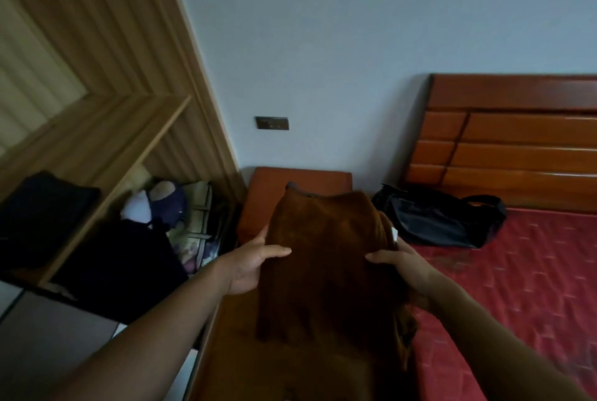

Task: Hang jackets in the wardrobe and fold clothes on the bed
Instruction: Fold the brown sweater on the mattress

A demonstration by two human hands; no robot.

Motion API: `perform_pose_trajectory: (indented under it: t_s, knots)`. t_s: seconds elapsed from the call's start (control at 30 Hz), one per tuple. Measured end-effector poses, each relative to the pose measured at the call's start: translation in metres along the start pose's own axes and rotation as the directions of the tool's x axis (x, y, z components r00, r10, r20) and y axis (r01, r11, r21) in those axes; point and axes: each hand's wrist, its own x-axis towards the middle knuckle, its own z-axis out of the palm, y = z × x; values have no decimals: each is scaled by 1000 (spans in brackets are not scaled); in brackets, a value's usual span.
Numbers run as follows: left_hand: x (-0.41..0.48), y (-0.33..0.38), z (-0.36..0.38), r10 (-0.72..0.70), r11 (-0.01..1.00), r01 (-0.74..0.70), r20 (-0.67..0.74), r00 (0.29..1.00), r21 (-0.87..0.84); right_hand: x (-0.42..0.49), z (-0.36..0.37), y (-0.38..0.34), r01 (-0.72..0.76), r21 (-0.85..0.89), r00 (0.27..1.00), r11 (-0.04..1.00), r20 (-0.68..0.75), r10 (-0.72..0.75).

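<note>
Where the garment is held: brown garment (pixel 323 255) is raised over the bed's near edge, its long axis running away from the person.
Left hand (pixel 255 260): left edge is gripped, thumb on top.
Right hand (pixel 402 263): right edge is gripped likewise; neither hand is nearer.
Bed (pixel 533 287): bare mattress lies rightward, judged roomy enough for folding.
Black bag (pixel 436 219): set beyond, by the headboard.
</note>
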Motion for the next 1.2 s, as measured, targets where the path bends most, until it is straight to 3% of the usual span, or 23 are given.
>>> perform_pose_trajectory:
  t_s: [0.27,0.4,0.6,0.73,0.9,1.2]
  knots:
    - [6,37,-71,62,983,-87,-156,986,-163,114,68,-56,-34,-96,982,995,181,51]
    - [7,57,-99,128,943,-204,-280,952,-264,181,105,-87,-43,-167,946,985,310,94]
    - [-19,89,-107,169,917,-342,-577,799,-205,275,172,-133,-91,-340,812,936,520,267]
    - [-38,98,-126,147,896,-386,-672,726,-221,312,233,-149,-18,-454,731,891,602,321]
    - [-49,116,-171,135,838,-479,-751,646,-262,349,313,-166,81,-539,667,838,655,356]
    - [-53,170,-291,128,814,-507,-764,633,-283,413,439,-194,134,-544,645,828,682,344]
